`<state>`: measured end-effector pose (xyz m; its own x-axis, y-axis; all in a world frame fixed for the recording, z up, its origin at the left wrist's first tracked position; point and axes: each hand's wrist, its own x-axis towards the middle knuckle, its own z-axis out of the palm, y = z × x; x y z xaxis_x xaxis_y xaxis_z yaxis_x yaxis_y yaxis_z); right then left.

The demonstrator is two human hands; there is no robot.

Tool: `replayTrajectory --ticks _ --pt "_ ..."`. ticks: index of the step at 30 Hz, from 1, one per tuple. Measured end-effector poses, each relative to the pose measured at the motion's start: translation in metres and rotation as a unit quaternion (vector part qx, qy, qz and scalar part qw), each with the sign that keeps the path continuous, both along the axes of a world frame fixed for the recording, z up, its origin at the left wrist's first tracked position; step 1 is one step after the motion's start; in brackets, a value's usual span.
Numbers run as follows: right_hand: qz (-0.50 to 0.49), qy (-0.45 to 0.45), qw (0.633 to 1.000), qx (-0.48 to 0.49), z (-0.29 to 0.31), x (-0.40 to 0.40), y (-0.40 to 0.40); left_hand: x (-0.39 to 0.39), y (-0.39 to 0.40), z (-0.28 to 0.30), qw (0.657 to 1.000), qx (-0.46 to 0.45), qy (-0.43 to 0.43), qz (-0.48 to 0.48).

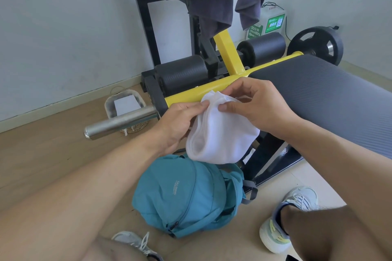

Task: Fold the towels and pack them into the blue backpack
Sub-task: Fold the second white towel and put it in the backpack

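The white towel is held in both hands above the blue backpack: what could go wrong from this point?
1. The white towel is pinched only at its top edge by the left hand and the right hand; its loose folds may open while it is lowered.
2. No opening shows on the blue backpack, so the towel may need setting down first.

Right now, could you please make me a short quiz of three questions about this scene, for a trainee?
1. True or false: the white towel is already inside the blue backpack.
2. Which hands hold the towel? A) left only B) right only C) both
3. Fill in: the backpack lies on the ___, between the person's shoes.

Key
1. False; it is held above the backpack.
2. C; the left hand and right hand both pinch its top edge.
3. floor.
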<state>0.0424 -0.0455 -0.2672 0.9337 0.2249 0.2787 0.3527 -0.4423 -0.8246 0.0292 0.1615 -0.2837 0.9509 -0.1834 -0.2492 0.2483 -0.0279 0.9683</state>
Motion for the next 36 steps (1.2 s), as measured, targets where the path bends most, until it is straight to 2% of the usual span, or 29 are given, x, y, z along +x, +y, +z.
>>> replayTrajectory --ticks 7,14,17,25,32,36 --pt "0.018 0.029 0.999 -0.020 -0.001 -0.003 -0.002 0.001 0.003 -0.002 1.000 -0.019 0.014 -0.016" --pt "0.042 0.010 0.998 -0.043 -0.001 -0.003 -0.002 0.000 -0.002 -0.003 0.995 0.077 -0.057 0.025" --pt "0.049 0.021 0.997 -0.057 -0.001 -0.002 -0.002 -0.003 -0.002 0.001 0.995 0.076 -0.068 0.006" --pt "0.062 0.042 0.990 -0.119 -0.004 -0.003 -0.002 -0.004 -0.001 0.009 0.999 0.029 -0.008 -0.032" --pt "0.069 0.069 0.992 -0.077 -0.003 -0.004 -0.002 -0.001 -0.002 0.004 0.993 0.086 -0.081 0.017" --pt "0.057 0.075 0.992 -0.079 -0.004 -0.003 -0.003 -0.001 0.000 0.004 0.988 0.106 -0.116 -0.001"
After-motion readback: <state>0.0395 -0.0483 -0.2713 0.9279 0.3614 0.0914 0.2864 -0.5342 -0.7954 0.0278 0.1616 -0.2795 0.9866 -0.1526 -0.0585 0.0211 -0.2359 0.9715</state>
